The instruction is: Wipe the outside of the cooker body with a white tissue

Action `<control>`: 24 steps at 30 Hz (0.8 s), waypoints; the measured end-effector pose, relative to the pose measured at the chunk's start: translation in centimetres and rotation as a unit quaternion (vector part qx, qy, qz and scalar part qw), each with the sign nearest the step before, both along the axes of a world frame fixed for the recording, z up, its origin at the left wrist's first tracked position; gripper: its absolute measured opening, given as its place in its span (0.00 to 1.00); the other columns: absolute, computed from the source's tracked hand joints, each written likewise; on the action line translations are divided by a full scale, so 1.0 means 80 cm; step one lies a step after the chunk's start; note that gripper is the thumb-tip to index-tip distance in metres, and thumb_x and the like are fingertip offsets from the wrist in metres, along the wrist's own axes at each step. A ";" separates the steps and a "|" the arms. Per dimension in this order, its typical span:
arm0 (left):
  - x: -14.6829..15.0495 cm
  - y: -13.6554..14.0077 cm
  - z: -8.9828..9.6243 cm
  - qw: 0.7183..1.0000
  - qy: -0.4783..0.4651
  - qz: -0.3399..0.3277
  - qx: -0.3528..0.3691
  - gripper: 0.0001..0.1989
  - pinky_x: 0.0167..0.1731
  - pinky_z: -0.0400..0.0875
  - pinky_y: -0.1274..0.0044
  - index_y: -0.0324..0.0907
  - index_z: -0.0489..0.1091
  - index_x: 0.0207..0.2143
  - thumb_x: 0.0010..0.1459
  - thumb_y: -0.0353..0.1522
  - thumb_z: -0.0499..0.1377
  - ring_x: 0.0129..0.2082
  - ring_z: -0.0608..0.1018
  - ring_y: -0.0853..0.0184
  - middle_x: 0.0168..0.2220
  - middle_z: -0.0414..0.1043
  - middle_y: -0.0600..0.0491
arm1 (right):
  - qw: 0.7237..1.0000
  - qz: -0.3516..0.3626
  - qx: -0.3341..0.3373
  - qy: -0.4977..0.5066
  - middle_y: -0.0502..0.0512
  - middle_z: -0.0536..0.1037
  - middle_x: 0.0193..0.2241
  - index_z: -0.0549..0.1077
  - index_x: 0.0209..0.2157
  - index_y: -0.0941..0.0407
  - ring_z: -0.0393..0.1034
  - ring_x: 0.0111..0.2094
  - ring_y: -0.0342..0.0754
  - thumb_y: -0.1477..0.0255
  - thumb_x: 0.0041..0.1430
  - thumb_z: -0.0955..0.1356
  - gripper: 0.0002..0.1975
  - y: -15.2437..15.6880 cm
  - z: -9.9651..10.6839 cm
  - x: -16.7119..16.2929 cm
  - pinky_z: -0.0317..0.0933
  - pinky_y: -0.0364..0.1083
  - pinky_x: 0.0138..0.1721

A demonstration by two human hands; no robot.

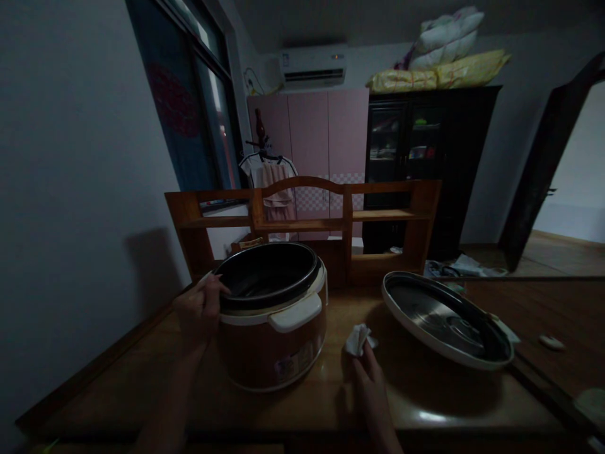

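Note:
An electric cooker [265, 359] with a brown body and white rim stands on the wooden desk. Its dark inner pot [269, 274] sits in it, appearing slightly raised and tilted. At the left of the rim, my left hand [201, 309] is closed on the inner pot's edge; the exact finger contact is dim. My right hand [368, 372] pinches a crumpled white tissue [359, 339] just above the desk, to the right of the cooker. Farther right lies the round lid [444, 318], its metal inner side facing up.
A wooden shelf rack [302, 225] runs along the desk's [118, 384] back edge. The left wall [70, 221] stands close beside the desk. Beyond are pink cabinets [309, 135], a dark cupboard [435, 145] and an open door [543, 151]. A small white object [551, 342] lies at the right.

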State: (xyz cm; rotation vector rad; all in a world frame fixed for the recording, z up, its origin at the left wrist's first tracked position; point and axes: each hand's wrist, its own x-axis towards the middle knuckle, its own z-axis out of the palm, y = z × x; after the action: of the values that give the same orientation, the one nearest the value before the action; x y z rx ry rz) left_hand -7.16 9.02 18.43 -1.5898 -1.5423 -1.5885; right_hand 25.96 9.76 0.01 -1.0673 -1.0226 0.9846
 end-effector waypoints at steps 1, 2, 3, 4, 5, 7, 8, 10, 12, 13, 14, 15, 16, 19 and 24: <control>0.000 0.000 -0.001 1.000 0.000 -0.002 0.003 0.25 0.45 0.72 0.72 0.43 0.72 0.21 0.66 0.39 0.46 0.42 0.80 0.63 0.31 0.78 0.51 | 1.000 0.002 -0.005 0.000 0.58 0.66 0.62 0.65 0.62 0.53 0.56 0.65 0.61 0.55 0.53 0.70 0.37 -0.001 0.000 0.000 0.47 0.58 0.65; -0.001 -0.001 -0.001 1.000 0.001 -0.007 0.003 0.24 0.45 0.71 0.72 0.43 0.72 0.21 0.66 0.39 0.46 0.42 0.80 0.63 0.31 0.78 0.51 | 1.000 0.004 -0.011 0.001 0.57 0.66 0.63 0.65 0.63 0.53 0.54 0.66 0.61 0.54 0.53 0.70 0.38 -0.002 0.000 0.000 0.46 0.57 0.65; -0.001 -0.001 -0.002 1.000 0.000 -0.012 0.004 0.24 0.45 0.71 0.72 0.43 0.72 0.21 0.66 0.38 0.46 0.42 0.80 0.63 0.31 0.78 0.51 | 1.000 0.006 -0.016 0.000 0.57 0.65 0.63 0.65 0.63 0.53 0.53 0.66 0.61 0.54 0.52 0.70 0.38 -0.002 0.000 0.000 0.45 0.57 0.66; -0.002 -0.001 -0.003 1.000 -0.002 -0.014 0.004 0.24 0.45 0.71 0.72 0.43 0.72 0.22 0.66 0.38 0.46 0.42 0.80 0.63 0.32 0.78 0.51 | 1.000 0.003 -0.019 -0.001 0.57 0.65 0.63 0.65 0.63 0.53 0.53 0.66 0.61 0.53 0.52 0.70 0.38 -0.003 -0.001 0.000 0.45 0.57 0.66; -0.002 -0.001 -0.003 1.000 -0.004 -0.016 0.003 0.24 0.46 0.71 0.71 0.43 0.72 0.22 0.66 0.38 0.47 0.42 0.80 0.63 0.32 0.78 0.52 | 1.000 0.000 -0.022 -0.002 0.57 0.65 0.63 0.66 0.62 0.53 0.54 0.66 0.61 0.53 0.52 0.70 0.38 -0.003 -0.002 0.000 0.45 0.57 0.66; -0.003 -0.001 -0.005 1.000 -0.008 -0.019 0.007 0.23 0.46 0.71 0.71 0.43 0.72 0.22 0.66 0.38 0.46 0.43 0.80 0.63 0.33 0.77 0.52 | 0.999 -0.014 -0.034 -0.007 0.58 0.66 0.62 0.69 0.60 0.53 0.56 0.64 0.64 0.51 0.49 0.71 0.38 -0.002 -0.003 0.001 0.47 0.59 0.65; -0.003 -0.001 -0.006 1.000 -0.010 -0.025 0.010 0.23 0.46 0.70 0.71 0.43 0.72 0.22 0.66 0.38 0.46 0.44 0.79 0.63 0.32 0.77 0.53 | 0.999 -0.021 -0.040 -0.009 0.58 0.67 0.61 0.70 0.59 0.53 0.57 0.64 0.66 0.51 0.47 0.71 0.38 -0.001 -0.003 0.002 0.48 0.60 0.64; -0.003 -0.001 -0.007 0.999 -0.014 -0.039 0.016 0.23 0.48 0.70 0.70 0.44 0.71 0.22 0.66 0.38 0.46 0.45 0.79 0.62 0.32 0.76 0.53 | 0.999 -0.030 -0.040 -0.011 0.57 0.69 0.60 0.72 0.57 0.52 0.57 0.64 0.67 0.51 0.45 0.72 0.38 0.000 -0.001 0.003 0.50 0.60 0.64; -0.002 0.000 -0.007 0.998 -0.024 -0.047 0.021 0.24 0.48 0.69 0.70 0.44 0.71 0.22 0.67 0.38 0.45 0.45 0.79 0.62 0.31 0.75 0.53 | 0.999 -0.031 -0.024 -0.016 0.55 0.70 0.60 0.72 0.57 0.50 0.55 0.65 0.66 0.53 0.44 0.73 0.37 0.000 0.008 0.004 0.51 0.58 0.64; -0.002 -0.001 -0.007 0.998 -0.027 -0.047 0.021 0.24 0.48 0.69 0.70 0.44 0.71 0.22 0.67 0.38 0.45 0.45 0.79 0.62 0.31 0.75 0.53 | 0.999 -0.027 -0.009 -0.021 0.54 0.70 0.60 0.72 0.58 0.49 0.55 0.65 0.66 0.55 0.45 0.73 0.36 -0.001 0.015 0.003 0.51 0.58 0.64; -0.001 -0.001 -0.006 0.998 -0.029 -0.047 0.021 0.25 0.48 0.69 0.70 0.44 0.71 0.21 0.67 0.38 0.45 0.45 0.79 0.62 0.30 0.75 0.53 | 0.999 -0.022 0.008 -0.028 0.54 0.69 0.60 0.71 0.59 0.50 0.55 0.65 0.66 0.56 0.47 0.73 0.36 -0.002 0.025 0.001 0.50 0.58 0.64; -0.001 -0.001 -0.006 0.998 -0.029 -0.046 0.020 0.25 0.48 0.69 0.70 0.44 0.71 0.21 0.67 0.38 0.44 0.45 0.79 0.62 0.30 0.75 0.53 | 0.999 -0.015 0.031 -0.039 0.54 0.68 0.61 0.69 0.60 0.50 0.55 0.65 0.66 0.58 0.49 0.72 0.36 -0.004 0.036 -0.002 0.50 0.58 0.64; 0.000 -0.002 -0.005 0.998 -0.027 -0.046 0.019 0.25 0.48 0.69 0.70 0.44 0.71 0.21 0.67 0.38 0.44 0.45 0.79 0.62 0.30 0.75 0.53 | 0.997 -0.007 0.051 -0.051 0.54 0.67 0.62 0.67 0.61 0.51 0.56 0.65 0.65 0.59 0.51 0.71 0.36 -0.007 0.049 -0.006 0.50 0.58 0.64; 0.000 -0.003 -0.004 0.998 -0.018 -0.049 0.017 0.25 0.47 0.70 0.71 0.43 0.71 0.21 0.67 0.38 0.45 0.45 0.79 0.63 0.30 0.76 0.53 | 0.987 -0.007 0.115 -0.112 0.56 0.66 0.63 0.65 0.63 0.53 0.57 0.64 0.63 0.63 0.56 0.69 0.33 -0.019 0.094 -0.020 0.51 0.58 0.64; 0.000 -0.001 -0.004 0.999 -0.015 -0.037 0.019 0.24 0.47 0.69 0.74 0.44 0.71 0.22 0.67 0.38 0.45 0.42 0.79 0.65 0.30 0.76 0.53 | 0.937 0.070 0.256 -0.229 0.55 0.61 0.65 0.54 0.67 0.52 0.55 0.66 0.57 0.71 0.62 0.62 0.32 -0.033 0.149 -0.041 0.54 0.57 0.63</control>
State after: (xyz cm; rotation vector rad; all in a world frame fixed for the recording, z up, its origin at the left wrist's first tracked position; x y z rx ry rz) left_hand -7.19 8.92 18.09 -1.6259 -1.4757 -1.6791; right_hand 22.71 7.16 11.92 -0.8006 -1.6499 0.5277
